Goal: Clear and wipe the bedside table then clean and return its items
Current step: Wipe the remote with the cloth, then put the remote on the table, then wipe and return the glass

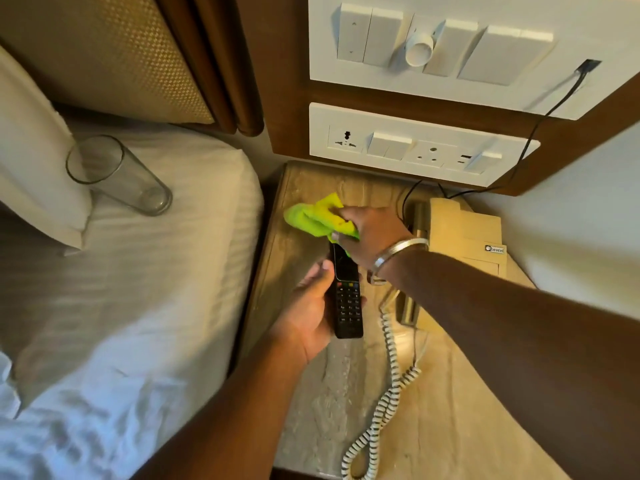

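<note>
My left hand point(311, 310) grips a black remote control point(348, 299) from its left side, holding it above the stone-topped bedside table point(329, 393). My right hand point(370, 233) clutches a bunched yellow-green cloth point(313, 216) and presses it against the remote's far end. A beige telephone point(464, 233) sits on the table's right side, partly hidden by my right forearm. Its coiled cord point(388, 386) trails toward the table's front edge. An empty clear glass point(117, 174) lies tilted on the bed, leaning against a pillow.
The bed with white sheets point(121, 289) lies left of the table, with a pillow point(31, 150) at its head. Two white switch and socket panels point(415, 147) are mounted on the wooden wall behind the table. A black cable point(540, 123) runs down from the upper panel.
</note>
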`<state>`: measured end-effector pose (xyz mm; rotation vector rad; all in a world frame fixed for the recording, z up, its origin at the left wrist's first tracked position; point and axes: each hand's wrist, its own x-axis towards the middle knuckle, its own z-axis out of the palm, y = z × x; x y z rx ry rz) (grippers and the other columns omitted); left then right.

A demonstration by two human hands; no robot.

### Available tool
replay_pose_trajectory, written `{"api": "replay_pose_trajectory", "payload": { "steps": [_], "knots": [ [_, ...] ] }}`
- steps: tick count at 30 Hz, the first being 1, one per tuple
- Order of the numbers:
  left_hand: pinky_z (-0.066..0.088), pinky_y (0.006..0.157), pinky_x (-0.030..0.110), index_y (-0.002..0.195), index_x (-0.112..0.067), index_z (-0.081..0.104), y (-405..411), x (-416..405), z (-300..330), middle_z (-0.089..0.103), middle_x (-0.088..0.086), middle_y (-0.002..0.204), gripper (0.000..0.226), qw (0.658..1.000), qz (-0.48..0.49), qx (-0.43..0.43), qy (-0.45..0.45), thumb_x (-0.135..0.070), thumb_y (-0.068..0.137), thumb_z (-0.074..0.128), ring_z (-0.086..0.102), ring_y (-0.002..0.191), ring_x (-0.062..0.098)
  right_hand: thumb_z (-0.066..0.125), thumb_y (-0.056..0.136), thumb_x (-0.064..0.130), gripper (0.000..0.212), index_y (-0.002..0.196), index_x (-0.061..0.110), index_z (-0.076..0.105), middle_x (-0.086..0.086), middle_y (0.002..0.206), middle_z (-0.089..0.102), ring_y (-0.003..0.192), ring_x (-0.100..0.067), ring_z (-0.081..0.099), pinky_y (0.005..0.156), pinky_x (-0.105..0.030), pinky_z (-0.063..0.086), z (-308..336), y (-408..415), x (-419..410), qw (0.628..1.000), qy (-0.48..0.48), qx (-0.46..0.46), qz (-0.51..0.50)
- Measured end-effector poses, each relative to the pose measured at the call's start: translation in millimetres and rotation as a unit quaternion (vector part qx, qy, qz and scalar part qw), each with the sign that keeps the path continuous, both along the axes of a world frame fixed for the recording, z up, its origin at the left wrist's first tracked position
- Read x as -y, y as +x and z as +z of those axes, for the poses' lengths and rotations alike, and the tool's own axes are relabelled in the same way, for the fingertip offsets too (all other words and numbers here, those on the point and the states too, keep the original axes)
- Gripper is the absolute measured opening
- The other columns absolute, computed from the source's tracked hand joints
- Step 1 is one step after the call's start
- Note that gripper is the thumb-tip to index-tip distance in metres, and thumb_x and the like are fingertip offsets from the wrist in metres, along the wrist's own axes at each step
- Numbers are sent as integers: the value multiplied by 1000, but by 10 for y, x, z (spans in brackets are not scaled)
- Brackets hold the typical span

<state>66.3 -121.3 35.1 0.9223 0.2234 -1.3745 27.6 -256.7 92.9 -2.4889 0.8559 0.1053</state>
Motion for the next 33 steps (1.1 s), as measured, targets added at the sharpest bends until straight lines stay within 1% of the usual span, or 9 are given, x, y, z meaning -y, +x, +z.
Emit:
{"api": "replay_pose_trajectory", "payload": {
  "steps": [3, 8, 11, 14, 17, 21, 26, 30, 33],
  "knots": [
    [46, 103, 51, 133, -11, 52, 150, 251, 20, 62, 17, 118, 34, 1000, 10, -11, 4, -26, 106, 37, 60, 110, 33, 63, 84, 16, 39, 122, 15, 61, -13, 125, 62, 114, -31, 57, 92, -33, 42, -41, -244, -295, 998, 36, 32, 50],
    [48, 83, 45, 141, -6, 45, 288, 421, -119, 55, 20, 109, 51, 998, -1, -13, 55, -40, 106, 30, 57, 90, 30, 61, 81, 7, 52, 132, 15, 55, -10, 143, 47, 132, -30, 43, 111, -45, 32, -191, -919, -780, 990, 102, 60, 77],
    [53, 76, 35, 122, -8, 58, 426, 434, -203, 62, 13, 103, 53, 997, -36, -12, 62, -47, 106, 27, 61, 83, 21, 62, 76, 4, 50, 123, 18, 63, -6, 137, 54, 131, -29, 45, 108, -43, 38, -264, -1155, -880, 992, 78, 58, 75],
    [49, 72, 33, 109, -11, 64, 417, 544, -240, 64, 8, 93, 50, 990, -80, 0, 118, -53, 102, 37, 60, 78, 19, 64, 69, 8, 46, 113, 18, 69, -7, 125, 63, 118, -30, 58, 88, -37, 52, -202, -1289, -844, 995, 54, 87, 13],
    [53, 60, 31, 110, -17, 62, 343, 685, -305, 67, 5, 83, 27, 963, -122, 134, 198, -39, 96, 62, 64, 68, 18, 63, 66, 12, 48, 113, 21, 69, -6, 123, 65, 109, -28, 64, 81, -32, 54, -144, -1366, -801, 996, 19, 81, 10],
    [51, 50, 20, 95, -14, 68, 246, 927, -395, 71, 3, 78, 5, 912, -124, 341, 189, -18, 92, 70, 64, 64, 13, 69, 70, 5, 51, 118, 19, 66, -9, 128, 61, 112, -29, 62, 86, -35, 53, -100, -1457, -694, 994, 36, 102, -15],
    [58, 81, 38, 118, -6, 67, 200, 1070, -544, 74, 14, 107, 49, 797, -187, 505, 273, -25, 77, 85, 72, 91, 25, 69, 75, 2, 58, 130, 18, 57, -6, 140, 51, 121, -28, 55, 91, -44, 52, -81, -1527, -594, 992, 53, 105, -36],
    [60, 80, 49, 90, -20, 64, 253, 1047, -537, 74, 13, 101, 32, 790, -205, 518, 257, -29, 71, 89, 73, 89, 29, 70, 76, 2, 58, 130, 17, 57, -7, 140, 50, 120, -30, 56, 91, -45, 52, -33, -1481, -619, 993, 52, 99, -42],
    [56, 92, 42, 121, -13, 66, 445, 907, -404, 72, 10, 118, 54, 769, -216, 552, 241, -29, 75, 87, 69, 104, 22, 70, 74, 2, 55, 126, 16, 60, -7, 134, 55, 116, -24, 58, 95, -36, 49, 20, -1336, -662, 991, 17, 132, -33]
  ]
}}
